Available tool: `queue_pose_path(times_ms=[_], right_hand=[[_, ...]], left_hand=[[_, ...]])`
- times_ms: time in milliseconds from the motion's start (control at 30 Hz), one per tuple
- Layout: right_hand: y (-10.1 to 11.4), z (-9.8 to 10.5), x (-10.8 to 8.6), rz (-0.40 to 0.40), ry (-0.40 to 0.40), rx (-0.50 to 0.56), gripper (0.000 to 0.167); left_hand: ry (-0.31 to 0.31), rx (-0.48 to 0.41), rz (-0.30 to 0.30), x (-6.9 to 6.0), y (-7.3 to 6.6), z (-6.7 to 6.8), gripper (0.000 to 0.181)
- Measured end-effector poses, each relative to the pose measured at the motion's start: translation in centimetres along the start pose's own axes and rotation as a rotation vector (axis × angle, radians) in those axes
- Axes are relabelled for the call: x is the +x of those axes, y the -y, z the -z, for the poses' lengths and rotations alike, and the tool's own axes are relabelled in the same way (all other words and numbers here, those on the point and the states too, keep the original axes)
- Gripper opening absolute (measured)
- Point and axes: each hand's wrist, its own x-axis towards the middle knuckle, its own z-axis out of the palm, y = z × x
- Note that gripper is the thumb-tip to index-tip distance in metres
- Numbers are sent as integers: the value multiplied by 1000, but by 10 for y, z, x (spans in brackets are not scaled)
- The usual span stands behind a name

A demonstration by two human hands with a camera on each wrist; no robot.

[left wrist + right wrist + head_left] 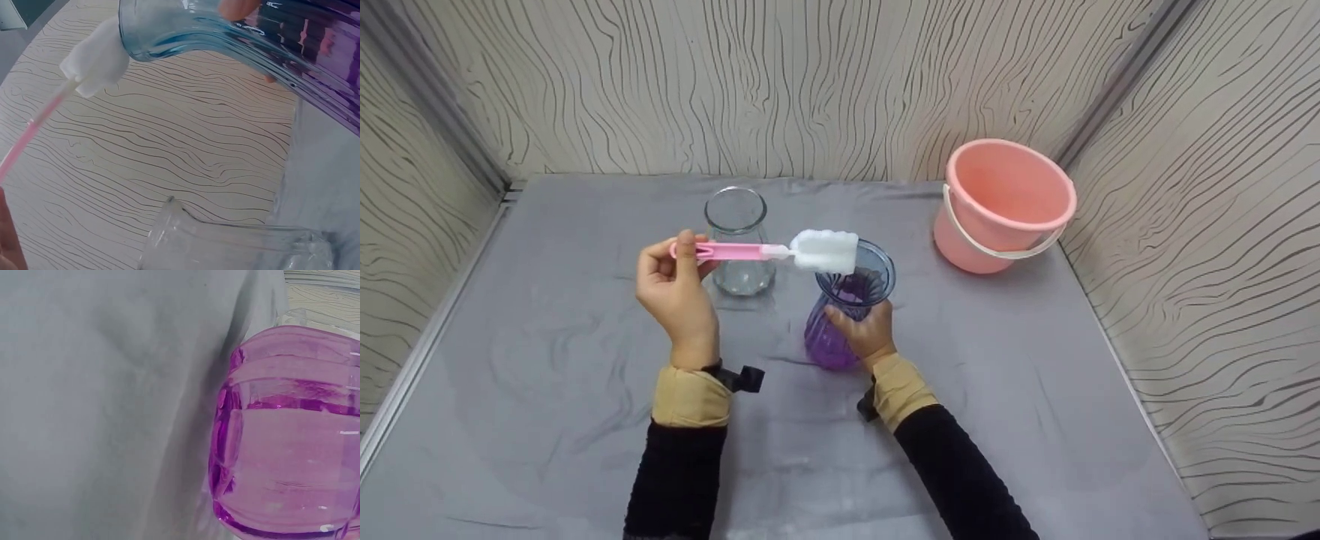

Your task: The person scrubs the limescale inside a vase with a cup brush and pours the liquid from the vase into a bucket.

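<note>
The vase [826, 339] and jar [744, 276] are glossy glass; bucket [973, 241] and brush handle [735, 251], smooth plastic; brush head [825, 251], foam-like; table [562, 337], matt creased cloth.

On the creased grey tablecloth [547, 375], a clear glass vase [744, 279] is being borne upright toward the rear, left of centre; a pink bucket [1003, 235] is being supported at rear right.
</note>
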Motion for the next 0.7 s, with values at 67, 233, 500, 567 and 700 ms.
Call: queue_pose_path(times_ms=[67, 233, 500, 567, 700], right_hand=[[-1, 0, 0, -7, 5, 6, 52], [-12, 0, 0, 5, 5, -18, 54], [-46, 0, -3, 15, -16, -27, 58], [-48, 0, -3, 20, -16, -19, 58], [-48, 2, -3, 18, -19, -16, 59]], left_hand=[[-27, -10, 32, 0, 4, 5, 9], [-103, -92, 176, 0, 12, 18, 14], [-204, -185, 374, -1, 21, 42, 17], [-223, -192, 398, -2, 22, 50, 17], [-253, -204, 428, -1, 25, 63, 18]])
